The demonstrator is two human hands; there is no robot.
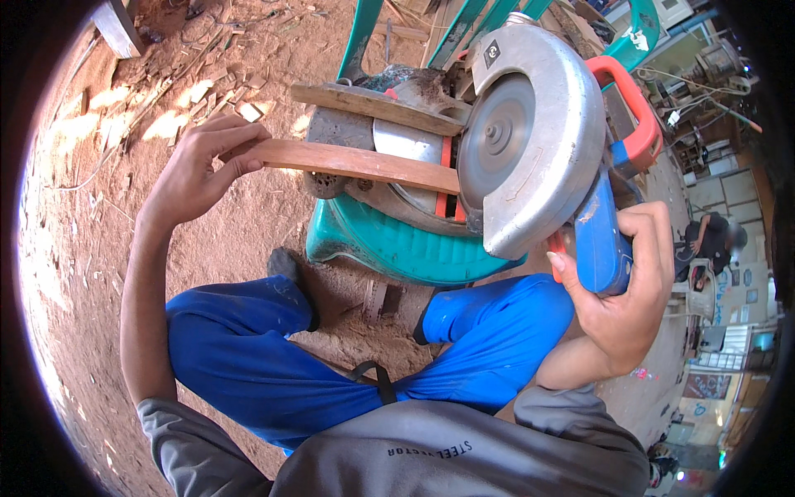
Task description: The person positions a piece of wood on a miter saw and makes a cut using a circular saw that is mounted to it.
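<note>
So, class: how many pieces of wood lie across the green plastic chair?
2. One strip is gripped by the left hand and meets the saw. A second plank lies behind it. Others may be hidden under the saw.

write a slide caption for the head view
Left hand feeds a reddish wooden strip to a grey-guarded circular saw, right hand gripping its blue handle.

A reddish-brown wooden strip lies nearly level, its right end meeting the saw's disc at three o'clock. The circular saw, silver-guarded with blue handle, stands tilted at its right.
</note>
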